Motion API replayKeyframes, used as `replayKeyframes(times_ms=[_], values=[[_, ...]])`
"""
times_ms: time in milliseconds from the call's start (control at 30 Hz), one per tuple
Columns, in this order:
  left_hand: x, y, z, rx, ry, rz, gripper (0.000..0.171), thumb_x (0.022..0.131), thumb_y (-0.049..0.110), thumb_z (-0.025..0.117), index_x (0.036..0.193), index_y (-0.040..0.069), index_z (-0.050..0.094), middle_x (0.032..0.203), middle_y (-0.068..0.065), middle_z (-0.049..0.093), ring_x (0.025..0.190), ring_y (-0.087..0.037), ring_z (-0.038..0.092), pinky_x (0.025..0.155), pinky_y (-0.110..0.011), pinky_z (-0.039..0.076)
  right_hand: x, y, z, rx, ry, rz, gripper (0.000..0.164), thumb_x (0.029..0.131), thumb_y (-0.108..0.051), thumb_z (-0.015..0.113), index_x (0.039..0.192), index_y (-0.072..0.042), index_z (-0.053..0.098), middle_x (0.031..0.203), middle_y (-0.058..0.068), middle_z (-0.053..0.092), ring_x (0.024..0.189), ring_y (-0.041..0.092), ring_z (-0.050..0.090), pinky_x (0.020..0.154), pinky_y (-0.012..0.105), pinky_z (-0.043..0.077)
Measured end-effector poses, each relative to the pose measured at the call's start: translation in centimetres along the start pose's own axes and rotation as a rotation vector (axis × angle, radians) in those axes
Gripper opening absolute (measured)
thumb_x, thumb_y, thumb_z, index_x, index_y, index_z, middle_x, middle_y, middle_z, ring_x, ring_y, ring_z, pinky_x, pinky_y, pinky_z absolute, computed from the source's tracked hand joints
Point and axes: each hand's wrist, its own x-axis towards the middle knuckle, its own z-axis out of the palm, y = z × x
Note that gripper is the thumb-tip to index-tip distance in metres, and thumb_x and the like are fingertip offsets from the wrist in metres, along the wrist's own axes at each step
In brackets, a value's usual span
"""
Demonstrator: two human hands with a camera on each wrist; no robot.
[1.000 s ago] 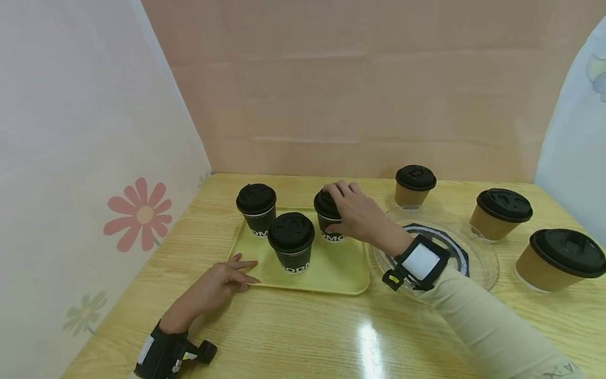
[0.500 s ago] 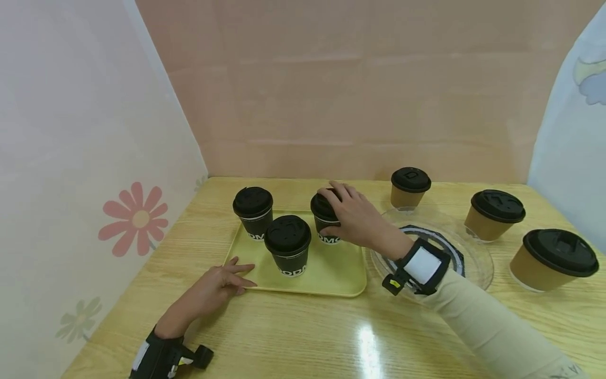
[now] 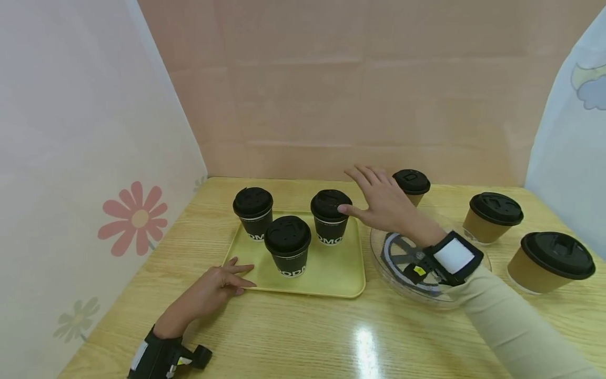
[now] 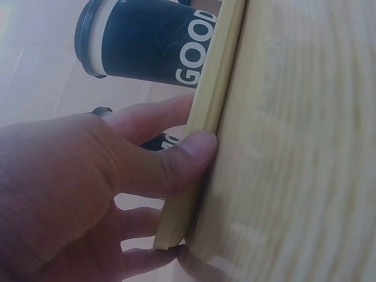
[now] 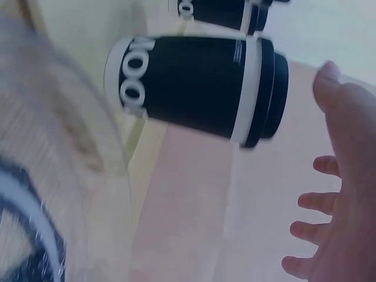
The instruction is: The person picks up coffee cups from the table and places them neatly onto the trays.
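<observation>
My left hand [image 3: 221, 287] is at the near left corner of a yellow tray [image 3: 331, 281]. In the left wrist view its thumb [image 4: 197, 150] lies on the outer side of the tray's edge, and its fingers reach past the rim, pinching it. Three black lidded paper cups stand upright on the tray: a left one [image 3: 255, 223], a front one [image 3: 290, 258] and a right one [image 3: 331, 226]. Beside the right cup hovers my right hand [image 3: 388, 202], fingers spread and holding nothing. The right wrist view shows a gap between its thumb and the cup's lid.
Under my right forearm lies a round clear plastic piece [image 3: 379, 263] with a dark and white ring pattern. Brown cups with black lids stand to the right: one behind my hand [image 3: 413, 182], one farther right [image 3: 492, 218] and one near the right edge [image 3: 549, 263]. Walls close the back and sides.
My right hand has let go of the right black cup and moved up and to the right, its fingers spreading. The cup stays on the tray. My left hand remains at the tray's corner.
</observation>
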Motion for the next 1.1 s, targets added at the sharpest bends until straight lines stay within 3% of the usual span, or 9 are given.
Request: replayKeyframes(times_ms=[300,700,1100], values=[[0.0,0.0,0.0,-0.001,0.001,0.005,0.030,0.085,-0.002,0.067,0.106,0.017,0.077,0.136,-0.020,0.058,0.137,-0.057,0.030,0.105,-0.068,0.032,-0.5,3.0,-0.2,0.021,0.018,0.078,0.071,0.097,-0.052,0.050,0.153,-0.014,0.030,0.156,0.020,0.032,0.141,0.047,0.031,0.113,0.066,0.021],[0.0,0.0,-0.2,0.016,-0.001,0.024,0.031,0.086,-0.002,0.066,0.107,0.017,0.077,0.137,-0.020,0.058,0.136,-0.059,0.030,0.103,-0.070,0.033,-0.9,6.2,0.0,-0.011,-0.011,0.154,0.071,0.096,-0.053,0.052,0.151,-0.013,0.031,0.154,0.025,0.031,0.139,0.051,0.028,0.111,0.069,0.021],[0.1,0.1,-0.2,0.048,0.008,0.023,0.032,0.086,0.000,0.066,0.108,0.020,0.077,0.137,-0.018,0.058,0.135,-0.060,0.031,0.102,-0.072,0.034,-0.5,8.7,0.2,-0.009,-0.004,0.248,0.068,0.098,-0.047,0.052,0.148,-0.005,0.034,0.151,0.031,0.029,0.135,0.056,0.027,0.106,0.074,0.019]])
